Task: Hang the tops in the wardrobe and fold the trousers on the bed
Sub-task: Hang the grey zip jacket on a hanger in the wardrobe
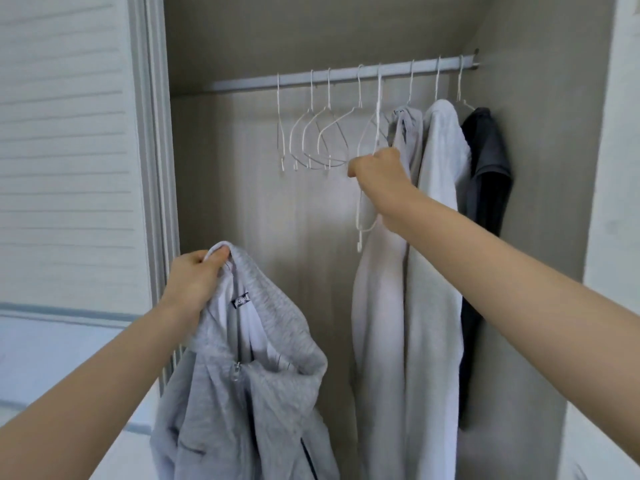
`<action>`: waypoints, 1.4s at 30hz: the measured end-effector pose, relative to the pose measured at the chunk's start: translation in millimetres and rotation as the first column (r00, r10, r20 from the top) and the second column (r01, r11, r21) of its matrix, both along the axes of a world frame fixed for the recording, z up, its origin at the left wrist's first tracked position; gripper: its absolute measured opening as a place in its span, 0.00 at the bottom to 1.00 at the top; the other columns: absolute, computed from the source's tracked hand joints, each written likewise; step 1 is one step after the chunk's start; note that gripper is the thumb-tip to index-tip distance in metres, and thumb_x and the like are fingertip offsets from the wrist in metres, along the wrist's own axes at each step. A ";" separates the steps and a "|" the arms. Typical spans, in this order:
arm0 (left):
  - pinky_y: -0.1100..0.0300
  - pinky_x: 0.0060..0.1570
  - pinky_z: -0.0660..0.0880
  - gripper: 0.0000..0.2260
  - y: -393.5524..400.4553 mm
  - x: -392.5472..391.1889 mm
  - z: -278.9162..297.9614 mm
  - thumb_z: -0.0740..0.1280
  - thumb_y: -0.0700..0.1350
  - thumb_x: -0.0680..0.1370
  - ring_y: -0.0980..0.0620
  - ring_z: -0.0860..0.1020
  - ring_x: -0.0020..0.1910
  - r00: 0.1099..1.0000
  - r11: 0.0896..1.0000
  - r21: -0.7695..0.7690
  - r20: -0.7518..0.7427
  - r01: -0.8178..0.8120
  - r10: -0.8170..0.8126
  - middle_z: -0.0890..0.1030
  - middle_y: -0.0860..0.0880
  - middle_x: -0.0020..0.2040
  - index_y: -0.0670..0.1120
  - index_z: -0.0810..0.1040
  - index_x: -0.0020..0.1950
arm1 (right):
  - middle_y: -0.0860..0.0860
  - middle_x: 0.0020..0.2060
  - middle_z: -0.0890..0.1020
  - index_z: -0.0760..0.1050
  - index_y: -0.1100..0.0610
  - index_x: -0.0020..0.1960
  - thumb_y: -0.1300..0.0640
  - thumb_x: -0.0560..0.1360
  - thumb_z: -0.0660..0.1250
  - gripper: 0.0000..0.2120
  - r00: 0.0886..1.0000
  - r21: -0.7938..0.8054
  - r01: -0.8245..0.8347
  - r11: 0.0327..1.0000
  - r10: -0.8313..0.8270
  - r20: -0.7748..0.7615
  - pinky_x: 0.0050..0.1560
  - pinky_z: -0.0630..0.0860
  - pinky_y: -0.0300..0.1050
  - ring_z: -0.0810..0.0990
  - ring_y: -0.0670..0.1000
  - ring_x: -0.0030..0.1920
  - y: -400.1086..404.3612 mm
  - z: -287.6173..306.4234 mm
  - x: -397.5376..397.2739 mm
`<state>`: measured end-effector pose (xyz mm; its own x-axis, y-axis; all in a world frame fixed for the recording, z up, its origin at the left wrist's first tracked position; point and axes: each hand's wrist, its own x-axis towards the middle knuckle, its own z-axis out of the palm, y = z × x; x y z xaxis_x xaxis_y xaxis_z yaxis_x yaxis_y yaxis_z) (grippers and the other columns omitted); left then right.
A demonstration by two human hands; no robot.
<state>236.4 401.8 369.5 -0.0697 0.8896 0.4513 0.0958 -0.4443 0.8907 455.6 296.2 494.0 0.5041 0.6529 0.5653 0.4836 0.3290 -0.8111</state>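
Inside the open beige wardrobe (242, 202), a pale grey metal rail (346, 73) runs across the top and carries a row of thin white wire hangers. Four of them hang bare at the left part of the rail (311, 133). At the right end three tops already hang side by side: a light grey hooded top (381, 306), a pale grey fleece top (436, 237) touching it, and a dark charcoal short-sleeved shirt (488, 174) against the wardrobe's side wall. The right hand (379, 168) reaches up with its fingers curled tight round one more white wire hanger (363, 216), whose hook is still over the rail. Lower left, the left hand (194, 275) pinches the hood edge of a heather-grey zip-up hoodie (242, 393), thumb pressed on the fabric, so the garment dangles in front of the wardrobe. A white louvred sliding door (65, 150) stands to the left.
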 end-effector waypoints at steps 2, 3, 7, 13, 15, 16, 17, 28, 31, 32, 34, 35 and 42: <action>0.58 0.31 0.62 0.16 -11.5 -2.7 -11.7 0.66 0.50 0.80 0.49 0.68 0.34 0.999 1.000 -0.025 -0.044 -0.007 0.006 0.71 0.43 0.34 0.41 0.72 0.36 | 0.52 0.40 0.70 0.60 0.64 0.68 0.62 0.77 0.60 0.21 0.997 -0.081 -0.075 0.994 0.074 -0.013 0.33 0.62 0.39 0.66 0.45 0.34 -28.2 -19.5 -11.5; 0.58 0.31 0.62 0.16 -15.2 -3.7 -17.3 0.66 0.49 0.80 0.49 0.68 0.34 0.998 0.999 -0.041 -0.056 -0.004 0.001 0.71 0.43 0.34 0.40 0.73 0.37 | 0.53 0.43 0.72 0.59 0.64 0.70 0.61 0.77 0.61 0.23 0.995 -0.121 -0.099 0.988 0.096 -0.028 0.34 0.65 0.40 0.67 0.45 0.35 -39.1 -27.6 -17.3; 0.58 0.32 0.66 0.19 -29.1 -6.9 -41.0 0.66 0.50 0.79 0.47 0.73 0.37 0.993 0.992 -0.123 -0.122 -0.017 0.002 0.76 0.41 0.38 0.33 0.80 0.48 | 0.56 0.54 0.77 0.64 0.56 0.65 0.55 0.78 0.61 0.17 0.960 -0.321 -0.273 0.907 0.238 -0.145 0.45 0.69 0.49 0.73 0.53 0.51 -89.3 -60.8 -27.9; 0.45 0.51 0.77 0.19 -24.7 -13.7 -64.6 0.67 0.52 0.77 0.40 0.80 0.42 0.968 0.968 -0.210 -0.238 -0.135 0.084 0.81 0.37 0.40 0.35 0.80 0.41 | 0.60 0.59 0.80 0.70 0.49 0.56 0.50 0.80 0.58 0.07 0.631 -0.370 -0.769 0.522 0.524 -0.572 0.60 0.65 0.76 0.77 0.60 0.63 -148.7 -93.6 0.5; 0.46 0.51 0.77 0.17 -21.1 -16.0 -67.7 0.69 0.52 0.77 0.40 0.79 0.41 0.961 0.953 -0.247 -0.256 -0.174 0.109 0.79 0.39 0.38 0.38 0.78 0.38 | 0.64 0.61 0.78 0.70 0.55 0.54 0.50 0.80 0.58 0.10 0.482 -0.355 -0.875 0.328 0.647 -0.591 0.62 0.60 0.78 0.75 0.63 0.65 -162.6 -99.6 13.7; 0.48 0.49 0.76 0.17 -22.1 -15.8 -68.3 0.69 0.52 0.76 0.40 0.78 0.41 0.955 0.946 -0.263 -0.273 -0.192 0.118 0.79 0.40 0.38 0.38 0.78 0.38 | 0.65 0.62 0.77 0.66 0.54 0.56 0.49 0.79 0.59 0.10 0.395 -0.336 -0.913 0.231 0.706 -0.588 0.61 0.59 0.78 0.74 0.64 0.66 -168.5 -102.7 21.4; 0.49 0.49 0.75 0.17 -21.4 -17.0 -69.3 0.70 0.52 0.76 0.40 0.78 0.42 0.948 0.938 -0.274 -0.291 -0.213 0.130 0.78 0.41 0.38 0.38 0.78 0.38 | 0.66 0.62 0.76 0.63 0.49 0.58 0.49 0.79 0.59 0.10 0.315 -0.306 -0.939 0.155 0.741 -0.593 0.61 0.58 0.78 0.73 0.65 0.65 -172.8 -105.7 28.6; 0.56 0.48 0.75 0.12 -48.4 12.6 -58.1 0.71 0.53 0.75 0.46 0.80 0.40 0.941 0.970 -0.237 -0.337 -0.046 -0.037 0.82 0.45 0.40 0.44 0.82 0.45 | 0.62 0.49 0.77 0.68 0.45 0.60 0.48 0.81 0.57 0.08 0.365 -0.391 -0.907 0.155 0.751 -0.550 0.59 0.64 0.67 0.79 0.60 0.46 -167.3 -143.7 74.2; 0.60 0.41 0.76 0.11 -64.4 23.8 -43.2 0.71 0.52 0.75 0.48 0.82 0.39 0.935 0.982 -0.178 -0.336 0.057 -0.115 0.85 0.44 0.39 0.45 0.85 0.41 | 0.59 0.44 0.78 0.69 0.45 0.59 0.48 0.81 0.58 0.08 0.399 -0.415 -0.892 0.180 0.746 -0.534 0.59 0.66 0.69 0.79 0.58 0.42 -151.8 -158.6 70.0; 0.61 0.40 0.77 0.11 -68.9 29.1 -38.6 0.71 0.51 0.75 0.50 0.82 0.38 0.939 0.982 -0.155 -0.309 0.107 -0.151 0.85 0.45 0.39 0.45 0.86 0.39 | 0.59 0.43 0.78 0.68 0.46 0.59 0.48 0.81 0.58 0.08 0.419 -0.433 -0.880 0.194 0.745 -0.519 0.59 0.67 0.70 0.79 0.57 0.40 -147.2 -164.4 68.1; 0.63 0.40 0.78 0.10 -79.7 42.2 -28.4 0.72 0.50 0.74 0.53 0.82 0.36 0.934 0.960 -0.152 -0.238 0.236 -0.268 0.85 0.46 0.37 0.48 0.86 0.36 | 0.57 0.40 0.77 0.67 0.49 0.59 0.50 0.82 0.57 0.07 0.473 -0.460 -0.851 0.253 0.748 -0.465 0.57 0.69 0.71 0.78 0.54 0.38 -139.2 -178.0 61.5; 0.64 0.39 0.78 0.11 -84.4 47.1 -22.1 0.71 0.51 0.74 0.53 0.81 0.36 0.922 0.942 -0.162 -0.210 0.295 -0.324 0.85 0.46 0.36 0.48 0.86 0.34 | 0.56 0.38 0.76 0.67 0.50 0.58 0.52 0.82 0.58 0.06 0.491 -0.447 -0.845 0.294 0.759 -0.429 0.56 0.69 0.72 0.77 0.53 0.38 -135.0 -185.6 57.9; 0.55 0.47 0.73 0.15 -111.4 50.8 29.6 0.71 0.51 0.75 0.44 0.76 0.45 0.767 0.876 -0.049 -0.460 0.481 -0.447 0.80 0.32 0.48 0.39 0.83 0.51 | 0.51 0.31 0.66 0.68 0.54 0.46 0.60 0.77 0.66 0.06 0.395 0.002 -0.903 0.430 0.832 -0.389 0.38 0.71 0.48 0.66 0.49 0.32 -127.2 -213.7 64.0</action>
<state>287.2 290.5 399.1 0.5660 0.7274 0.3880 0.2387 -0.5951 0.7674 519.6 169.0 280.3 -0.2950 0.8981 0.3263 -0.2431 0.2597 -0.9346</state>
